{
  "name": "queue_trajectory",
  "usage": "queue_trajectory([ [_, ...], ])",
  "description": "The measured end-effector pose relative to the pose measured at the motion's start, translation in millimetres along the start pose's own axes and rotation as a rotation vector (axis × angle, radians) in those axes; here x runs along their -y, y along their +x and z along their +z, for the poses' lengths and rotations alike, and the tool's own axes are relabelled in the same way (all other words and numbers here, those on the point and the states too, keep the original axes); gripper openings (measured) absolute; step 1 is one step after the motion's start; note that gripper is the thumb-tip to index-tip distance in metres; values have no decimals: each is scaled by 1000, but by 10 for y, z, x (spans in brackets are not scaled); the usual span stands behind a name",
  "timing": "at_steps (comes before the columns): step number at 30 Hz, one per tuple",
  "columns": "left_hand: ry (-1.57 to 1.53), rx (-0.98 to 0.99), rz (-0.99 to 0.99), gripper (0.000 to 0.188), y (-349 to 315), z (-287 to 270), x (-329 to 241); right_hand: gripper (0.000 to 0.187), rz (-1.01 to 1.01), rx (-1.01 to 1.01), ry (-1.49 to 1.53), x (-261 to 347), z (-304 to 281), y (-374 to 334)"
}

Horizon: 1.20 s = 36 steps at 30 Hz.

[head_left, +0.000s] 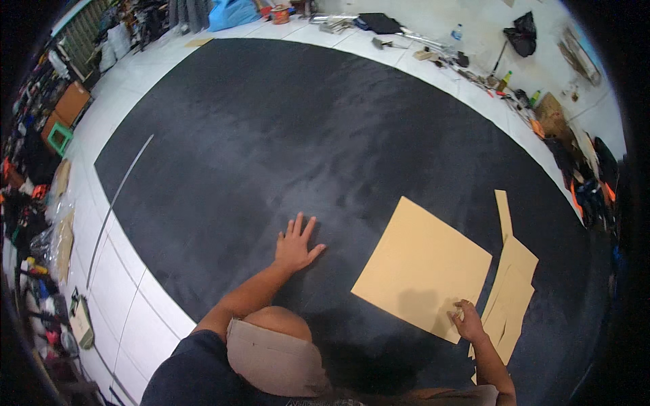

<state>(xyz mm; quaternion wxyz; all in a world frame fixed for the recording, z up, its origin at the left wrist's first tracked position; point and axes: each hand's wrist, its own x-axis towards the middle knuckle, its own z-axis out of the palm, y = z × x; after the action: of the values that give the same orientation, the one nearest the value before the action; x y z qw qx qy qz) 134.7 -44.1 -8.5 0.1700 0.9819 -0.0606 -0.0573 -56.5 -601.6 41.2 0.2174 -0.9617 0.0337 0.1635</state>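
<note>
My left hand (295, 247) lies flat with spread fingers on a large black sheet (271, 135) that covers much of the floor. To the right, a tan, roughly square sheet of cardboard (420, 264) rests on the black surface. Over its lower right edge is my right hand (468, 321), its fingers bent together in a pinch. Whatever may be between those fingertips is too small to make out. Just right of that hand lie several overlapping tan cardboard pieces (511, 291), with a narrow strip (503, 213) at their far end.
A long thin strip (120, 196) crosses the left edge of the black sheet onto white floor tiles (145, 318). Clutter lines the left side, near a green stool (59, 137). Along the far wall are a blue bag (232, 15), a water bottle (457, 32) and tools.
</note>
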Motion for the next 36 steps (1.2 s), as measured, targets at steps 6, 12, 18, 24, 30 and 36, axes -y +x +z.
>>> queue_trajectory([
  [6,18,-96,4,85,177,-283,-248,43,1,-34,-63,-137,-8,-230],
  [12,-148,-192,252,81,344,-327,-486,47,84,33,9,-62,-47,-291],
  [18,50,151,166,79,52,56,-232,51,80,30,-12,-100,-32,-255],
  [24,87,98,232,81,-48,281,-88,57,60,100,-60,-98,63,-400],
  [30,96,123,180,78,6,236,-216,72,8,250,-207,164,133,-301],
  [36,-52,192,414,75,259,293,-681,72,38,326,-229,241,222,-149],
])
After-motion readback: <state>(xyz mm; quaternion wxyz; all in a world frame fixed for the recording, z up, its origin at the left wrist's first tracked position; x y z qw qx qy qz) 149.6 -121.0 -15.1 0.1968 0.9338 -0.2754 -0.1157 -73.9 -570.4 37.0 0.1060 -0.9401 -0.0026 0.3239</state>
